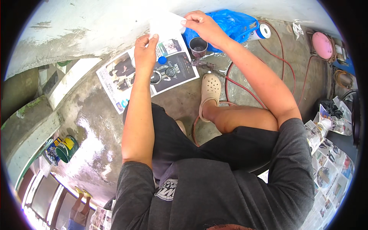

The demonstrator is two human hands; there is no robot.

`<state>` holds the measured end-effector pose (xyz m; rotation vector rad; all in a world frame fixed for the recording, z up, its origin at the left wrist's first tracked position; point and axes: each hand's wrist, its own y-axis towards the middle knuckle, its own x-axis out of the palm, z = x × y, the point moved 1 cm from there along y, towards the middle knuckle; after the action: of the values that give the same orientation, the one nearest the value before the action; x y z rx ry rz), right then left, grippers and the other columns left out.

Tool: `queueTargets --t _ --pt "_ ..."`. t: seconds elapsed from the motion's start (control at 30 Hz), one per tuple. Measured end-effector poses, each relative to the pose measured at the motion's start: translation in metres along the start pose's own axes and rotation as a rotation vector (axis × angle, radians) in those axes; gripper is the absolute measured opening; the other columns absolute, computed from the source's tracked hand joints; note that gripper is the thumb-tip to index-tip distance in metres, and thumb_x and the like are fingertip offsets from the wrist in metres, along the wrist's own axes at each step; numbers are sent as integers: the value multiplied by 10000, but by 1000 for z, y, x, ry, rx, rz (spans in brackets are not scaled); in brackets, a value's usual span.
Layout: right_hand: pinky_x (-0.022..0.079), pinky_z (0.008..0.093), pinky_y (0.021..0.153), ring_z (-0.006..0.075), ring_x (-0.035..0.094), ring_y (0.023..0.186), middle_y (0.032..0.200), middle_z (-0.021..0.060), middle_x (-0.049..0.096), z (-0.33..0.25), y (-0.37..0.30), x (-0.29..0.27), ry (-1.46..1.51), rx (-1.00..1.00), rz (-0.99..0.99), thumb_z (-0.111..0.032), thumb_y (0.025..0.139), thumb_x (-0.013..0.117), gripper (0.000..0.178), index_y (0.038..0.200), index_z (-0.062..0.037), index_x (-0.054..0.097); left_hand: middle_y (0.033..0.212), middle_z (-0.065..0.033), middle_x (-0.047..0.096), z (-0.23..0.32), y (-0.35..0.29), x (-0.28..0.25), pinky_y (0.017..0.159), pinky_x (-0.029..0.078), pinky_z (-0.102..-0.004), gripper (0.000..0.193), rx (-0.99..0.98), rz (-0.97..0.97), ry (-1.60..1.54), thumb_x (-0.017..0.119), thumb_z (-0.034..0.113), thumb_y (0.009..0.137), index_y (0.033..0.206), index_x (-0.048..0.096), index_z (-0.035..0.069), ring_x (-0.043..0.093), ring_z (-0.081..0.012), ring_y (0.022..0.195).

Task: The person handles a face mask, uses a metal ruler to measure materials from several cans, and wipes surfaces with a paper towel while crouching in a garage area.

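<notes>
Both my hands hold a white sheet of paper (165, 25) up against the pale wall. My left hand (145, 53) pinches its lower left edge and my right hand (202, 25) pinches its upper right corner. Below the sheet a printed newspaper page (115, 82) lies on the wet concrete floor, with a small blue cap (162, 60) and two round metal parts (163, 74) on it. A dark cup (198, 46) stands right of the page. I squat, with one foot in a beige clog (210, 90).
A blue plastic bag (230, 23) and a white canister with a blue end (261, 31) lie by the wall. A red hose (281, 63) loops across the floor. A pink round object (322, 45) sits far right. Newspapers (329, 168) cover the right side. Paint cans (63, 148) stand at left.
</notes>
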<state>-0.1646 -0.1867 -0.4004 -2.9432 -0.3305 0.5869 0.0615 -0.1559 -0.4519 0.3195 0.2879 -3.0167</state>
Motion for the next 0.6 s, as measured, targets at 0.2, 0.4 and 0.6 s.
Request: queueTargets --t 0.2,0.4,0.6 --pt "452 296 932 137 600 1043 1092 50 675 26 -3 4 171 153 -21 -278 981 626 263 950 -21 678 1064 -85 669 8 -2 15 886 497 -276 205 -164 -133 -577 670 186 964 1043 649 -1 641 -164 962" --pt "487 271 825 130 629 914 1020 56 695 33 -8 2 340 167 -119 -259 973 630 233 958 -31 675 903 -42 673 27 -2 10 792 458 -246 143 -14 -1 -306 674 137 941 855 609 43 587 -85 827" --pt "516 292 857 145 644 911 969 58 687 25 -12 7 322 142 -189 -269 996 608 262 1055 -21 668 827 -27 649 28 -1 -10 682 471 -227 159 -2 -38 -341 660 102 955 862 534 76 590 -71 753"
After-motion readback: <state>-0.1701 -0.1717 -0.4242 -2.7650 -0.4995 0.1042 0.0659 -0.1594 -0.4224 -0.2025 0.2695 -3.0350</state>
